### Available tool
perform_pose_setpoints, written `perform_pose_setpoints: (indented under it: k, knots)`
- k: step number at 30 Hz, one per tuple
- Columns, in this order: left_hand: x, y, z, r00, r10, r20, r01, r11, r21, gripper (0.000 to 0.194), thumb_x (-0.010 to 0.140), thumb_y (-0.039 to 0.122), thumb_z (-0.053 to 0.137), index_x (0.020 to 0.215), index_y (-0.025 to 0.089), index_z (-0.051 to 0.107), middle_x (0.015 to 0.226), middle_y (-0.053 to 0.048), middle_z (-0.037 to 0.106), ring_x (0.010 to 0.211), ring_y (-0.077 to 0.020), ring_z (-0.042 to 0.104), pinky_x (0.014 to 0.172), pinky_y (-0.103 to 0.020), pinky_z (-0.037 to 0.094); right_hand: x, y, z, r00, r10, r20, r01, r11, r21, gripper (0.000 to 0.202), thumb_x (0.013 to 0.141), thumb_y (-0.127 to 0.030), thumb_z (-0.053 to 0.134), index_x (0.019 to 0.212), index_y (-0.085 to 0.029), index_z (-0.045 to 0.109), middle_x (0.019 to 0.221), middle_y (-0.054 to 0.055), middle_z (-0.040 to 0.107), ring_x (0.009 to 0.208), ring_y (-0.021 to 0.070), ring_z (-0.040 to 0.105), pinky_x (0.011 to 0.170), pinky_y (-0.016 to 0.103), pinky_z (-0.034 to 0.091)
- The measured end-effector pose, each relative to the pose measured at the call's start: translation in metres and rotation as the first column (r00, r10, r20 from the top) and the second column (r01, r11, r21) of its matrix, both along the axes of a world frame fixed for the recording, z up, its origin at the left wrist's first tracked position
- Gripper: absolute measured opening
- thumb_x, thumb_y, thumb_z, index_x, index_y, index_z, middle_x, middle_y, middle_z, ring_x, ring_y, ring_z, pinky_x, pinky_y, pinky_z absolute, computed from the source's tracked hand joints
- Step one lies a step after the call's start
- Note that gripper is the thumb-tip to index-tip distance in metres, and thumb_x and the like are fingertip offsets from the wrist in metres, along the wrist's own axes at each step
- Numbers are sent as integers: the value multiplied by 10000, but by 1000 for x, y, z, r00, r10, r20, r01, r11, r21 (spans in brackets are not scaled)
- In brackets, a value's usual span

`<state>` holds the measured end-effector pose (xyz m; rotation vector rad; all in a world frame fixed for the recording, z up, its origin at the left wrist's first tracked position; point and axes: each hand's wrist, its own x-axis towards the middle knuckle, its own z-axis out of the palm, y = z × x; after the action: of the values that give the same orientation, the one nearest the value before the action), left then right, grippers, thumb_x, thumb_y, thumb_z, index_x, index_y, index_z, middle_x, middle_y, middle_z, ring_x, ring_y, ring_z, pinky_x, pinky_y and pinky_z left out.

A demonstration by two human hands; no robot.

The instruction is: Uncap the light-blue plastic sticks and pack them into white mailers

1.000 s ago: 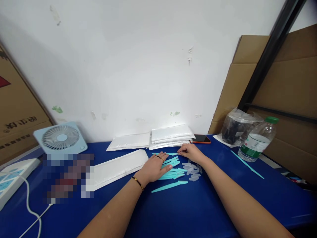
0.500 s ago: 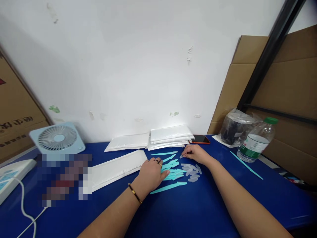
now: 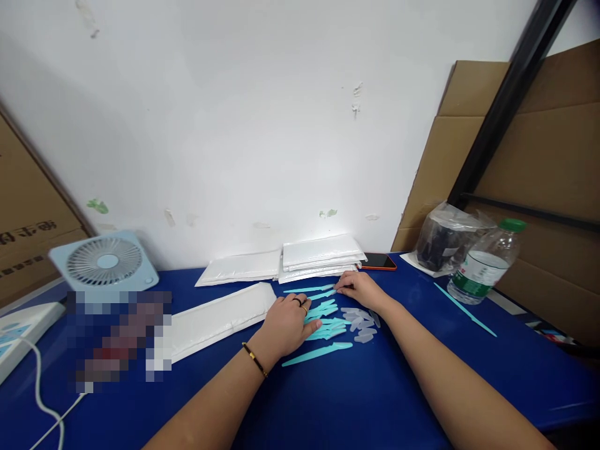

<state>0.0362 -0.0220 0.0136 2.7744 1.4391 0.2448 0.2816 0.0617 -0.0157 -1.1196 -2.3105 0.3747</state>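
Note:
My left hand (image 3: 288, 322) lies over the handle ends of a pile of turquoise eyebrow razors (image 3: 323, 328), thumb spread away from the fingers. Its fingertips touch the handle of one razor (image 3: 323, 295) near the top of the pile; palm and fingers hide the other handle ends. My right hand (image 3: 363, 292) is pinched at that razor's blade end, where the clear cap between its fingertips is now hidden. Just below it lies a heap of clear plastic caps (image 3: 360, 324). A single razor (image 3: 319, 354) rests in front of the pile.
White padded packets (image 3: 321, 253) are stacked against the wall, and a long one (image 3: 215, 322) lies left of my left hand. Behind my right hand is a phone (image 3: 377, 261). Farther right are another razor (image 3: 464, 309) and a water bottle (image 3: 482, 269). A small fan (image 3: 107, 261) stands at left.
My right hand has moved slightly left, bringing the clear cap from beside the razors to a razor's blade end. That razor now lies flatter. My left hand stays in place.

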Motion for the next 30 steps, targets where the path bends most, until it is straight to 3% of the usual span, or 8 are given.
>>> perform_pose_setpoints:
  k: [6,10,14,18,23,30]
  knots:
    - [-5,11,1,997,-48,62,49,998,-26,603,871,561,186,1204,182,518,1177,-97,540,1067,-255,465,872,-376,368,-13,-4,2,1000,14,-17,-14,1000,-9,154,769,-201,569,813,-209,717,784,34,644,735,149,598,685,242,441]
    - [-4,12,-1,992,20,128,-18,1000,-15,505,852,528,320,1160,193,540,1151,-94,538,1046,-246,471,862,-359,380,-6,-9,14,999,-33,-21,33,999,-27,158,748,-252,592,840,-200,709,839,45,650,735,154,591,689,256,439]
    - [-3,13,-3,968,133,213,-119,990,-79,326,788,448,484,960,201,607,971,-64,590,931,-211,522,754,-294,412,11,-21,29,999,36,18,-31,975,-218,204,722,-356,610,761,-183,710,761,35,652,665,141,573,602,228,421]
    - [-2,15,-4,950,198,241,-149,967,-208,200,780,366,490,773,207,611,802,-22,626,755,-163,558,596,-243,378,15,-31,34,988,108,109,-57,919,-391,252,615,-391,691,731,-167,705,696,18,648,579,118,532,515,202,378]
    - [-5,18,-7,927,231,296,-152,952,-267,196,779,353,479,747,204,601,735,-10,629,666,-141,552,531,-224,337,11,-31,33,994,81,74,-43,908,-416,263,635,-389,667,738,-148,678,629,6,613,560,110,507,511,198,367]
    - [-10,21,-6,908,207,364,-108,955,-276,216,797,350,448,774,195,597,718,-13,608,651,-143,532,546,-227,343,6,-33,35,992,14,-125,-56,939,-340,244,713,-391,610,743,-149,620,646,1,581,598,115,511,550,214,400]
